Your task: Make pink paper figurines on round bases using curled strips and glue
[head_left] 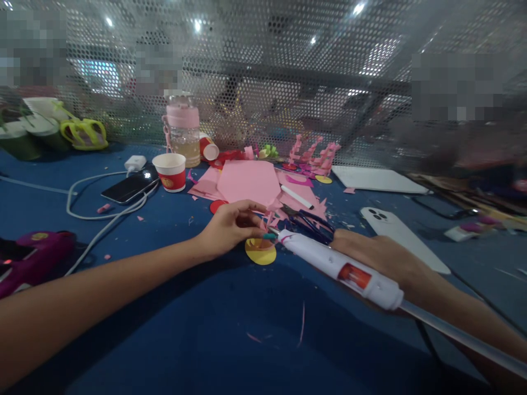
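Gluing prob. mid-way, judging by how things lie. L hand (230,227) pinches a small pink paper pc (269,218) btw. thumb & fingers, just above a yellow disc (261,253) on the blue bench (185,340). R hand (366,252) is wrapped round the white glue gun (321,256), nozzle right at the pink pc; trigger finger hidden, so can't tell if it's squeezed or if glue is out. Teal bit (269,236) by the nozzle, can't tell what it is.

Done, as far as shows: several pink notched-looking strips (327,157) stand at the back near the mesh screen (247,109), w/ red & yellow discs at their feet; those look made up. Cutting seems largely done too, given scraps about & scissors (315,226) lying unheld nr the R hand.

Left: join at the pink pc doesn't look finished; whether it goes on the yellow disc, can't tell. Pink sheets (249,181), w/ a marker (297,197) on top, & a red disc (217,207) lie unused
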The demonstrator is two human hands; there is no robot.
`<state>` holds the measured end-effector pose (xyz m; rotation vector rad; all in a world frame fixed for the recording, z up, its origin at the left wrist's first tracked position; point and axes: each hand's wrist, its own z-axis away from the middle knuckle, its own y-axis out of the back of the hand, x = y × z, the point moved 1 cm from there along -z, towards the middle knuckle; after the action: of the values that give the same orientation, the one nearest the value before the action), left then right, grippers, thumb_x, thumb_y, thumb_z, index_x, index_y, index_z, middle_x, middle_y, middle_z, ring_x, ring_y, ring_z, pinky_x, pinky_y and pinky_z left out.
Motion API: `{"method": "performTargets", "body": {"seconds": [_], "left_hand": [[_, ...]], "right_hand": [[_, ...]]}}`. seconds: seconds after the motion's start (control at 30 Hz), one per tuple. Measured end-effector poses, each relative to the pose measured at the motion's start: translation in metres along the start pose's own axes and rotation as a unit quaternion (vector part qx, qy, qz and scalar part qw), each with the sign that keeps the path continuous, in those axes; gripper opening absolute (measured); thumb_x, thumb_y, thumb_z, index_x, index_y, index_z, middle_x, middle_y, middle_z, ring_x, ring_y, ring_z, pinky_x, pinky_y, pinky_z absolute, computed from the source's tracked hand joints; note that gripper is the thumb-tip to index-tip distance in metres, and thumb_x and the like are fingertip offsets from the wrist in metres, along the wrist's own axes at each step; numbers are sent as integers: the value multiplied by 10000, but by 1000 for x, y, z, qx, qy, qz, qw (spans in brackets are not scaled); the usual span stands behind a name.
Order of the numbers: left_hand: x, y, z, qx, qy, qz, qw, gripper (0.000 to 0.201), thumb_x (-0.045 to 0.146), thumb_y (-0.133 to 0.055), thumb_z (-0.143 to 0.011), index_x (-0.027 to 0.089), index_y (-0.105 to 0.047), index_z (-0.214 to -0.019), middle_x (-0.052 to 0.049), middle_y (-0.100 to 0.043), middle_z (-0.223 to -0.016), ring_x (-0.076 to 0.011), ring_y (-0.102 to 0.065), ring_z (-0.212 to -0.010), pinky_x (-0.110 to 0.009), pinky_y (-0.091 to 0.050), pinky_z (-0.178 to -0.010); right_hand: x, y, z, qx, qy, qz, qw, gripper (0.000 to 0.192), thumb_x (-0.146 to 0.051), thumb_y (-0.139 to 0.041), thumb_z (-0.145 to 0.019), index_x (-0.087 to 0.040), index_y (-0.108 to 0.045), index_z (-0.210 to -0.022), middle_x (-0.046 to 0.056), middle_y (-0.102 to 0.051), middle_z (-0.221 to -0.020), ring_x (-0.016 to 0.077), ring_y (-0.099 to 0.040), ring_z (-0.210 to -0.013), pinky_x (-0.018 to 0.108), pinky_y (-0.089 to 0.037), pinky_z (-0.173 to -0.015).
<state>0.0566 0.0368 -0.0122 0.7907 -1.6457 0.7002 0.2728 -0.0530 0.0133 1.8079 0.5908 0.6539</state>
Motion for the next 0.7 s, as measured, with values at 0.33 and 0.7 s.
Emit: {"method": "performTargets", "body": {"seconds": [0.33,0.7], "left_hand": [[0,-1,0,-3,-2,17,1000,295,73,-664,-550,124,-537,-812,42,-591,-607,-67,-565,-570,-193,-477,-589],[-1,0,-1,-6,-4,-10,1000,316,107,-670,-557,127,-534,-841,35,-585,-628,-78,-563,-596,-209,-471,-603]], "right_hand": [[0,0,-1,16,10,19,1000,195,-74,-284,-777,-218,-415,-776,13,-492,-654,149,-482,-537,262,-226,-442],[5,-4,1,19,-39,14,999,153,-247,-356,-789,-236,-481,-701,-1,-507,-617,132,-464,-467,249,-264,-433]]}}
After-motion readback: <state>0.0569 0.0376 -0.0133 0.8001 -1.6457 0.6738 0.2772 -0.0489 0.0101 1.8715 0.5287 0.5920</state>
